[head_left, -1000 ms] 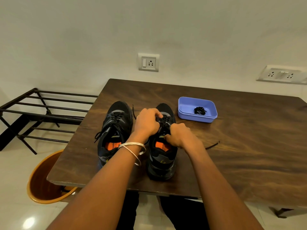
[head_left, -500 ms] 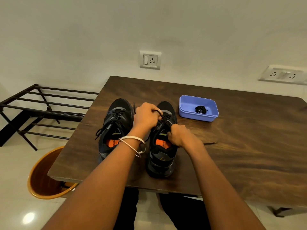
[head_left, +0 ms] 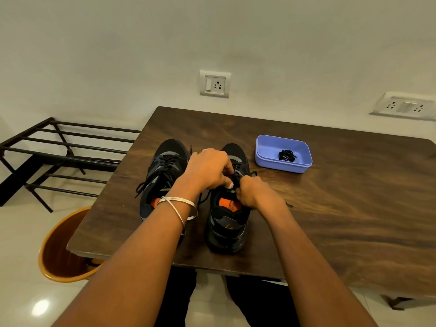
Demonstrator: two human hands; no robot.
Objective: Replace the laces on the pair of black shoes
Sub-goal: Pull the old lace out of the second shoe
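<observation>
The right shoe [head_left: 227,218], beside the left shoe [head_left: 162,175] on the tabletop [head_left: 330,208], is being worked: its lace [head_left: 205,197] is pinched by both the left hand [head_left: 208,169] and the right hand [head_left: 253,193]. Next, the lace probably needs drawing through the eyelets.

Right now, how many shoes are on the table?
2. One shoe is left of the hands; the other shoe lies under both hands. None seems hidden.

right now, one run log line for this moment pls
step: lacing right shoe | left hand: pinching lace | right hand: pinching lace | left shoe: laced | blue tray: spare lace bundle
</observation>
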